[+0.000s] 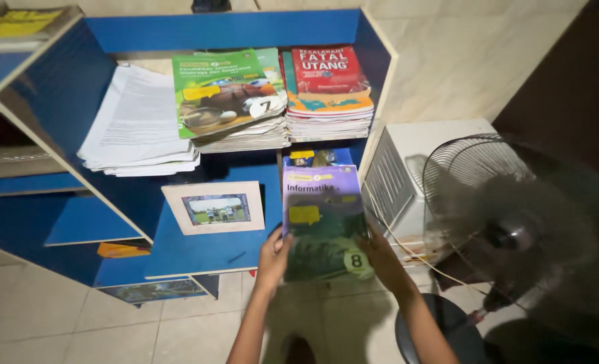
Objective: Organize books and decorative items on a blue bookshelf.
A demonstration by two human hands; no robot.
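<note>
blue shelf unit [198, 253] ahead, my left hand [274, 255] and right hand [380, 256] clamp a purple-green textbook [323, 222] by its sides, shelving step, next needs a clean slide in.

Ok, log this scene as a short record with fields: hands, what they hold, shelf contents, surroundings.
left hand: grips the left edge of the purple and green book
right hand: grips the book's right edge
book position: held at the front of the lower blue shelf, over a blue book
lower shelf: framed photo lying flat
upper shelf: loose paper stack, green-covered book stack, red-covered book stack
right side: white box, standing fan
floor: pale tiles
</note>
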